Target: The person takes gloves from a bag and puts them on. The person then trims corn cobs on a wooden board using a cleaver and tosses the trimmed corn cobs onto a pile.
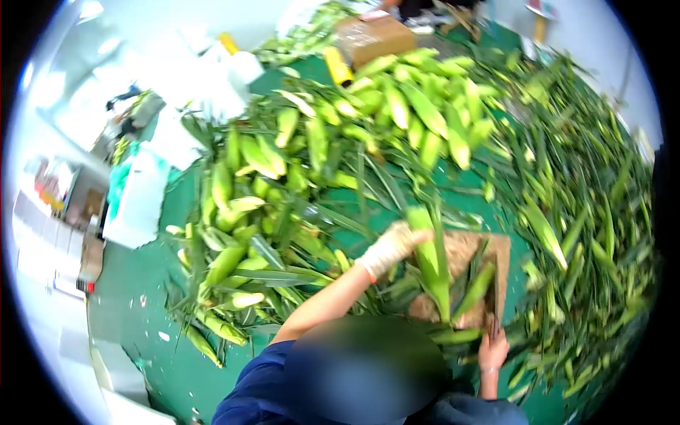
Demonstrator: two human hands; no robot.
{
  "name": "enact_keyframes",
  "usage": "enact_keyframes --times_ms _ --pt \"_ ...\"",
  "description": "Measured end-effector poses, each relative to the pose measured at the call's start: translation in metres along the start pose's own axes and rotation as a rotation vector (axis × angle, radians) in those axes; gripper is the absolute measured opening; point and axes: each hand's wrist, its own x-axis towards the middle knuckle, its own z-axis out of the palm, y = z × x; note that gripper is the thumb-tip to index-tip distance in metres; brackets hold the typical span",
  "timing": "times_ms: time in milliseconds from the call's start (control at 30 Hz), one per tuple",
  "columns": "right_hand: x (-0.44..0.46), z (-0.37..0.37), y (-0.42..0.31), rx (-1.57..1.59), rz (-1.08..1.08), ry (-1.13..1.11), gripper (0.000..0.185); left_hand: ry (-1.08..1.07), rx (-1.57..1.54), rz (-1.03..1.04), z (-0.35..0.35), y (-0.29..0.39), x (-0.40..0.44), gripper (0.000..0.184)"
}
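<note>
My left hand (pixel 389 249), in a whitish glove, is closed round the upper end of a green corn ear (pixel 432 273) in its husk. The ear points down over a brown board (pixel 501 258) strewn with husk bits. My right hand (pixel 494 349), bare, is closed at the board's lower right corner on a small dark object too unclear to name. Another green husked piece (pixel 474 292) lies on the board between the hands.
Husked corn ears (pixel 421 106) are heaped ahead and to the left on the green floor (pixel 117 297). Leaves and husks (pixel 595 212) pile up on the right. A cardboard box (pixel 375 39), a yellow object (pixel 338 66) and a white box (pixel 134 202) stand farther off. Part of another person shows at the top.
</note>
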Motion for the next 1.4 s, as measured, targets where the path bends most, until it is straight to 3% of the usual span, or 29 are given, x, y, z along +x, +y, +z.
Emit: enact_keyframes --times_ms 67,133,200,267,333,367,400,467,500,533,567,600,667,767,933,1000,1100,1300,1333,1400 --pt "-0.001 -0.001 0.000 -0.005 0.034 0.000 0.031 -0.195 0.067 -0.362 0.002 0.003 -0.017 0.028" --pt "-0.002 -0.001 -0.002 -0.013 0.058 -0.011 0.032 -0.304 -0.002 -0.510 -0.004 -0.011 -0.038 0.032" --pt "-0.003 -0.004 -0.003 -0.016 0.091 -0.025 0.033 -0.176 -0.167 -0.468 -0.020 -0.005 -0.057 0.032" --pt "-0.003 -0.008 -0.004 -0.024 0.131 -0.048 0.034 0.063 -0.310 -0.342 -0.058 0.030 -0.072 0.028" --pt "-0.004 -0.008 -0.003 -0.024 0.081 -0.021 0.034 0.238 -0.180 0.048 -0.107 0.106 -0.085 0.023" --pt "-0.006 -0.007 0.000 -0.019 0.012 0.014 0.032 0.427 -0.411 0.063 -0.155 0.130 -0.076 0.027" --pt "-0.007 -0.010 -0.007 -0.085 0.035 0.003 0.030 0.463 -0.209 0.296 -0.187 0.181 -0.074 0.027" --pt "-0.005 -0.011 -0.002 -0.082 0.040 -0.036 0.028 0.440 -0.145 0.651 -0.334 0.248 -0.036 0.032" --pt "-0.005 -0.012 0.004 -0.072 0.048 -0.056 0.026 0.917 -0.096 0.575 -0.359 0.282 -0.037 0.040" --pt "-0.004 -0.009 0.014 -0.047 -0.029 0.003 0.025 1.073 0.042 0.366 -0.427 0.295 -0.044 0.047" --pt "0.002 -0.009 0.018 -0.067 -0.033 0.005 0.025 1.177 0.199 0.461 -0.454 0.294 -0.057 0.049" --pt "0.005 -0.012 0.023 -0.122 -0.051 -0.002 0.024 1.184 0.275 0.393 -0.442 0.292 -0.076 0.044" --pt "-0.006 -0.012 0.026 -0.089 -0.064 0.020 0.027 1.125 0.719 -0.007 -0.453 0.247 -0.103 0.039" --pt "-0.023 0.003 -0.028 0.131 -0.147 0.077 0.024 1.091 0.824 -0.266 -0.444 0.166 -0.116 0.037" --pt "-0.054 0.042 -0.050 0.224 0.036 -0.492 0.033 1.007 0.894 -0.555 -0.413 0.079 -0.079 0.034" --pt "-0.052 0.050 -0.050 0.190 0.066 -0.602 0.031 0.946 0.820 -0.645 -0.403 0.065 -0.065 0.030" --pt "-0.034 0.039 -0.034 0.106 0.033 -0.450 0.031 0.956 0.851 -0.452 -0.443 0.034 -0.080 0.031" --pt "0.032 -0.072 0.088 -0.102 0.332 0.338 0.036 0.896 0.343 -0.271 -0.322 0.072 -0.130 0.038" --pt "0.026 -0.086 0.087 -0.133 0.347 0.458 0.034 0.865 0.340 -0.203 -0.301 0.078 -0.136 0.039" --pt "-0.003 -0.086 0.040 -0.003 0.209 0.474 0.029 0.746 0.383 0.022 -0.251 0.072 -0.138 0.043"
